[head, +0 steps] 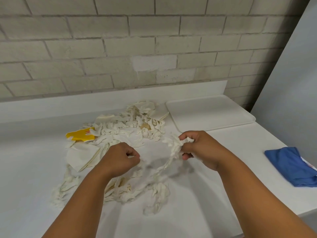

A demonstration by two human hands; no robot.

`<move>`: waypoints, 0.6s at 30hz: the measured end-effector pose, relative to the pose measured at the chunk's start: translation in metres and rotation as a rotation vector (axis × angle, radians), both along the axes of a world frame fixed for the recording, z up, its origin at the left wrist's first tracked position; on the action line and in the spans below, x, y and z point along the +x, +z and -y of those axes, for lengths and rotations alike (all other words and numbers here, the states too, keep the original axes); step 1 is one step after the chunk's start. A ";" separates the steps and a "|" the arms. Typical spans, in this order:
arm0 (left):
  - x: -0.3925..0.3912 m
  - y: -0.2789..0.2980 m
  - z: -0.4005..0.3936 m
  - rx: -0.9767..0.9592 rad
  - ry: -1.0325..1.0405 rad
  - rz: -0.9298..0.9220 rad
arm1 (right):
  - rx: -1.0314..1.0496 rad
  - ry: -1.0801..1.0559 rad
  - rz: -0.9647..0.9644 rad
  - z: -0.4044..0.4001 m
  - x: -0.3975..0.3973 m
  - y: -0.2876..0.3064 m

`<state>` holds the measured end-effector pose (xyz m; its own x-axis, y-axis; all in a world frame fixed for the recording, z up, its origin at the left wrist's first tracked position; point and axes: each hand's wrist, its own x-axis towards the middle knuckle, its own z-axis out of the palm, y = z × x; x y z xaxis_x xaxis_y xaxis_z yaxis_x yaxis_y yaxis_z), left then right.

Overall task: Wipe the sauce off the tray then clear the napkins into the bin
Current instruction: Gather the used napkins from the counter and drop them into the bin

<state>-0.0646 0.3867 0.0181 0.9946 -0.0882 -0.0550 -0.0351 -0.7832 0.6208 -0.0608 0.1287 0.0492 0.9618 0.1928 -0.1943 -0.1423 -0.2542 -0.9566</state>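
A white tray (210, 112) lies on the counter at the back right, its surface plain white. Crumpled white napkins (137, 124) are strewn across the counter's middle, and more napkins (154, 194) lie near me. My right hand (200, 148) grips a twisted napkin strip (173, 146) that hangs down and stretches toward my left hand (120, 158), whose curled fingers pinch its other end. Some napkins show yellowish stains. No bin is in sight.
A yellow sauce packet (80, 134) lies left of the pile. A folded blue cloth (291, 165) sits by the counter's right edge. A brick wall (120, 48) backs the white counter (34, 152), and a pale panel (291, 83) stands at the right.
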 end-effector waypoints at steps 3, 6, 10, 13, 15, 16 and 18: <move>0.002 -0.001 0.001 0.027 0.020 0.044 | 0.175 0.015 -0.065 -0.001 0.000 0.006; 0.004 -0.001 0.002 0.029 0.020 0.077 | 0.177 0.041 -0.051 -0.004 -0.003 0.013; 0.006 0.000 0.006 0.016 0.050 0.126 | 0.157 -0.013 -0.024 -0.006 -0.001 0.011; 0.007 0.004 0.009 -0.014 0.085 0.119 | 0.013 -0.033 0.077 -0.003 0.003 0.005; 0.007 0.006 0.010 -0.067 0.092 0.110 | 0.026 -0.017 0.091 -0.002 0.004 0.002; 0.006 0.007 0.011 -0.088 0.092 0.111 | 0.049 -0.008 0.079 -0.002 0.004 0.001; 0.005 0.009 0.015 -0.128 0.093 0.130 | 0.083 -0.002 0.050 -0.002 0.004 -0.001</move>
<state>-0.0600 0.3720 0.0276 0.9968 0.0060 0.0801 -0.0529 -0.7020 0.7102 -0.0565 0.1308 0.0486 0.9704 0.2040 -0.1297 -0.0944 -0.1740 -0.9802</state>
